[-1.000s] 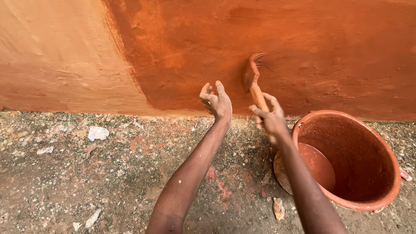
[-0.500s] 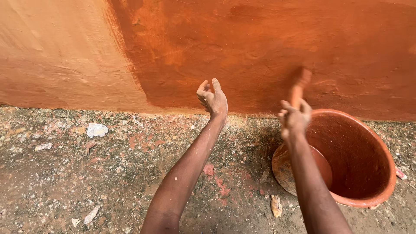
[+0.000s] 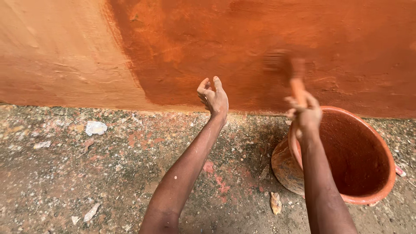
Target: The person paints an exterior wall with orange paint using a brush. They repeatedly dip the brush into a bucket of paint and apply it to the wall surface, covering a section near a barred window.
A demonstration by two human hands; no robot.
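Observation:
My right hand (image 3: 305,113) grips the handle of a paintbrush (image 3: 291,73), whose blurred bristles touch the wet, dark orange part of the wall (image 3: 268,39). The hand is just above the rim of an orange bucket (image 3: 368,190) that stands on the ground against the wall. My left hand (image 3: 213,97) is raised in front of the wall's base, fingers curled and apart, holding nothing. To the left, the wall is a paler, dry orange (image 3: 52,52).
The ground (image 3: 86,173) is rough concrete with paint spots, stones and scraps. A white scrap (image 3: 95,128) lies at the left near the wall, and a small stone (image 3: 274,202) lies beside the bucket.
My right hand has carried the brush to the right along the wall, from beside my left hand to above the bucket. My left hand has stayed almost still.

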